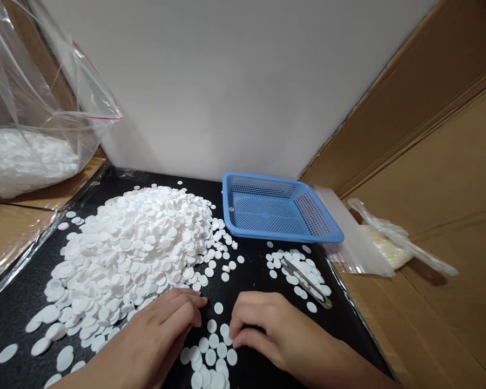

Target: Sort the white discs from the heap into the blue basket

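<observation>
white discs (pixel 210 356) lie on the bench (pixel 251 273) between the hands. the left hand (pixel 162 324) is loosely curled by the near edge of the big pile (pixel 137 237); the right hand (pixel 267 329) is half curled, fingertips close to thumb, at the discs. whether either grips one, i cannot tell. beyond the right hand sits a blue basket (pixel 283 236).

Looks like we're in a small workshop: black desk (pixel 255 273), cardboard (pixel 449 243) along its right edge, blue basket (pixel 267 216) at far right corner, white disc heap (pixel 141 237), bulk plastic bag (pixel 36 116) past left edge.
</observation>
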`<state>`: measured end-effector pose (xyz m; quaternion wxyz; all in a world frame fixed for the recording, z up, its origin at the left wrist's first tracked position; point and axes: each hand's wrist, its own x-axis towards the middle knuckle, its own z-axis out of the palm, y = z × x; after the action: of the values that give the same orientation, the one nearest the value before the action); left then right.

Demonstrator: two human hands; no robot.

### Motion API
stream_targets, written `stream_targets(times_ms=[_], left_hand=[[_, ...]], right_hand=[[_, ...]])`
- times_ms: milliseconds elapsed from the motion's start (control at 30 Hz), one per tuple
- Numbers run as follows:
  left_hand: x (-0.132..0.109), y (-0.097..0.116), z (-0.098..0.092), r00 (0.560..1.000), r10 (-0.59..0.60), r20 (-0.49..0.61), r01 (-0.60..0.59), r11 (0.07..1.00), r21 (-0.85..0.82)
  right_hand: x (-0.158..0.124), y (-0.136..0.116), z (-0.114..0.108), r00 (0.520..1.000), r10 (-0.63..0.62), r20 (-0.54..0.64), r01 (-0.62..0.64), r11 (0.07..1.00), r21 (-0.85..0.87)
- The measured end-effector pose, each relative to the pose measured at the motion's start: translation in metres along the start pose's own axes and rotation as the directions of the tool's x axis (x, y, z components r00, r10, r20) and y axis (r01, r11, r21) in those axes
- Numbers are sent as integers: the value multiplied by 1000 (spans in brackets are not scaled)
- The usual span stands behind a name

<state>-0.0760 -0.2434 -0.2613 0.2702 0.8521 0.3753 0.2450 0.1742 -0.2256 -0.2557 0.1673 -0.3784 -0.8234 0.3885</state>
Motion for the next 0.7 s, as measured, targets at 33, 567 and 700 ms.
stream_targets(times_ms=[33, 567, 700], left_hand=[[0, -1, 0, 1000, -18, 3, 18, 1000, -10], [-8, -12, 4, 998, -16, -67, 19, 999, 42], [-7, -7, 3, 996, 67, 53, -72, 992, 104]], right_hand=[[0, 1, -3, 999, 38, -25, -38, 999, 17], [3, -11, 11, 998, 57, -20, -54, 988, 148], [6, -4, 11, 987, 92, -129, -77, 991, 114]])
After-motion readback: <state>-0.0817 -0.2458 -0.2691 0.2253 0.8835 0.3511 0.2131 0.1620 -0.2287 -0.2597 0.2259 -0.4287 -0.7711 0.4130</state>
